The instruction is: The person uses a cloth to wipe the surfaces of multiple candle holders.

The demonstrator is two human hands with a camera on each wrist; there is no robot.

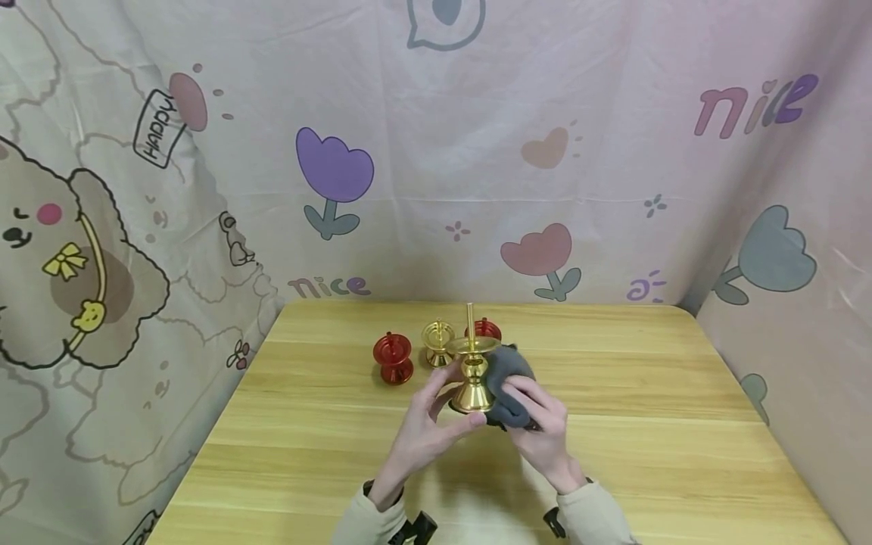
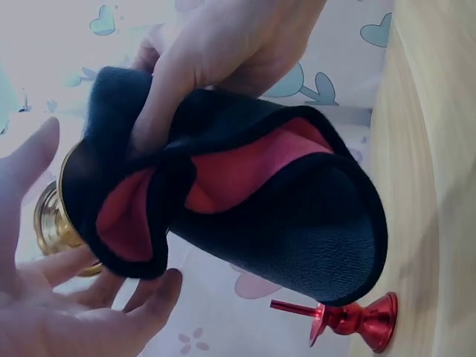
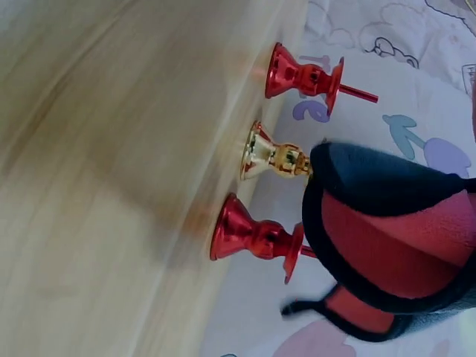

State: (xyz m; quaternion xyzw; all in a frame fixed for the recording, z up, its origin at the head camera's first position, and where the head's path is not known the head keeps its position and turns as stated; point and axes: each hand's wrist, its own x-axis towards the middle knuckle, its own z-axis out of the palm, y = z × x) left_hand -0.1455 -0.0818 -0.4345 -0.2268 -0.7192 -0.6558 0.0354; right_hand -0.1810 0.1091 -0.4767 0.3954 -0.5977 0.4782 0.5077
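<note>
In the head view, a shiny gold candle holder (image 1: 473,393) with a thin upright spike is held up over the table. My left hand (image 1: 424,428) grips its flared base, thumb at the front and fingers behind. A dark grey cloth (image 1: 507,371) with black edging is bunched in my right hand (image 1: 545,428) and pressed to the holder's right side. The left wrist view shows the cloth's pink-red lining (image 2: 238,175) between its folds, hiding most of the gold holder there. Folds of the cloth hang open in the right wrist view, where neither hand clearly shows.
Behind the hands on the wooden table (image 1: 306,424) stand a red candle holder (image 1: 393,359) at left, a smaller gold one (image 1: 438,344) and another red one (image 1: 485,328), partly hidden by the held holder. A printed curtain (image 1: 436,151) hangs behind the table.
</note>
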